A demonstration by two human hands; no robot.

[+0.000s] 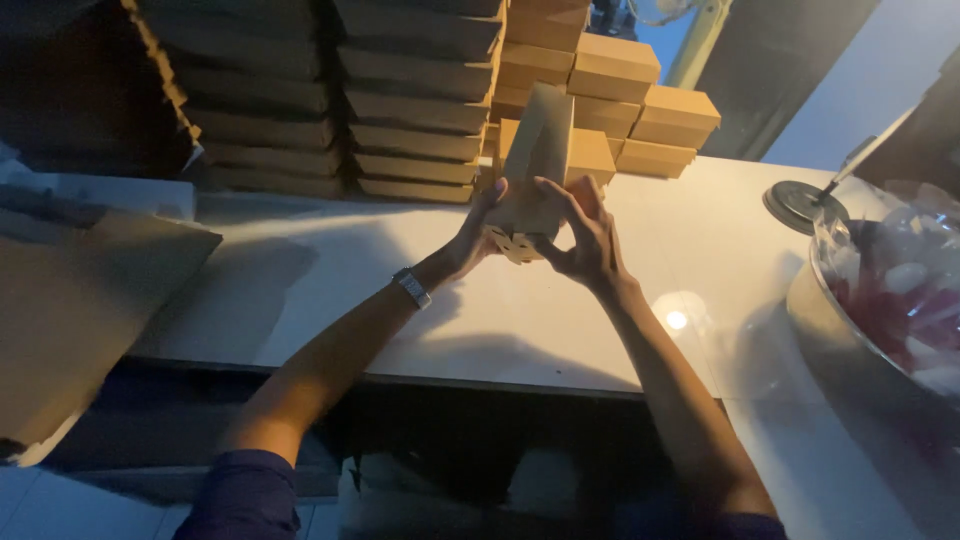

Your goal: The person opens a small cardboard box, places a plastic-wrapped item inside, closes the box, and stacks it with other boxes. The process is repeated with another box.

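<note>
Brown cardboard fills the middle of the view: a half-folded carton (535,165) stands tall and slightly tilted between both hands, held above the white counter (330,300) towards its far edge. The left hand (482,228), with a watch (412,287) at the wrist, closes its fingers on the carton's left lower corner; the right hand (585,232) clamps the right lower corner, fingers spread over the slotted bottom flaps. Neither hand is loose, and both grip the same piece.

Just behind the carton, finished small boxes (630,105) are stacked along the counter's far edge, and beside them, at the far left, taller piles of flat dark trays (330,100) rise out of frame. A loose cardboard sheet (80,310) overhangs the left edge. At the right edge sit a clear bowl of wrapped items (900,290) and a round dark lamp base (797,203).

The risk, as I judge it, lies in the bottom flaps: pressed unevenly in this dim light, a tab could crease or tear instead of seating. The carton's raised top end is also near the stacked boxes, so a careless swing might topple them.
</note>
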